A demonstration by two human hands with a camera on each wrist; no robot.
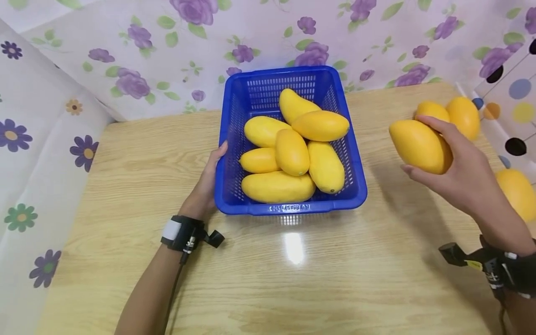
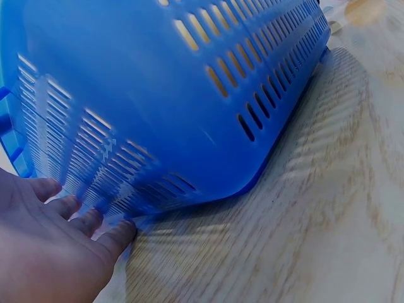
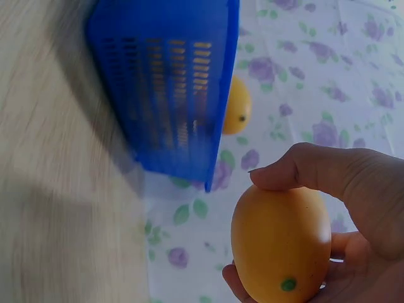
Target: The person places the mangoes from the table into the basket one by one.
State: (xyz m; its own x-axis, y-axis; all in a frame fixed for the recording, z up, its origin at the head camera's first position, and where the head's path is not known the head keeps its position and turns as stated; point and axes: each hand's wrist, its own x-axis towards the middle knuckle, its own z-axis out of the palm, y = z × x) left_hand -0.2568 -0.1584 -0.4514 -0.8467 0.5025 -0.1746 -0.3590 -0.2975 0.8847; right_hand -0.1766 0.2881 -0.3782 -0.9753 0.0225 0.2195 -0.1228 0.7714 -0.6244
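A blue plastic basket (image 1: 290,209) stands on the wooden table, holding several yellow mangoes (image 1: 278,187). My left hand (image 1: 208,179) rests against its left side; in the left wrist view, fairly straight fingers (image 2: 85,221) touch the slotted wall (image 2: 158,95). To the right of the basket, my right hand (image 1: 465,167) grips one mango (image 1: 420,146) between thumb and fingers, held up above the tabletop. The right wrist view shows this mango (image 3: 281,243) with its green stem spot, apart from the basket (image 3: 170,95).
At the table's right side lie more mangoes: two (image 1: 464,116) behind the right hand and one (image 1: 517,193) beside the right forearm. Flowered sheeting (image 1: 167,56) stands behind the table (image 1: 138,163), with patterned sheeting at both sides.
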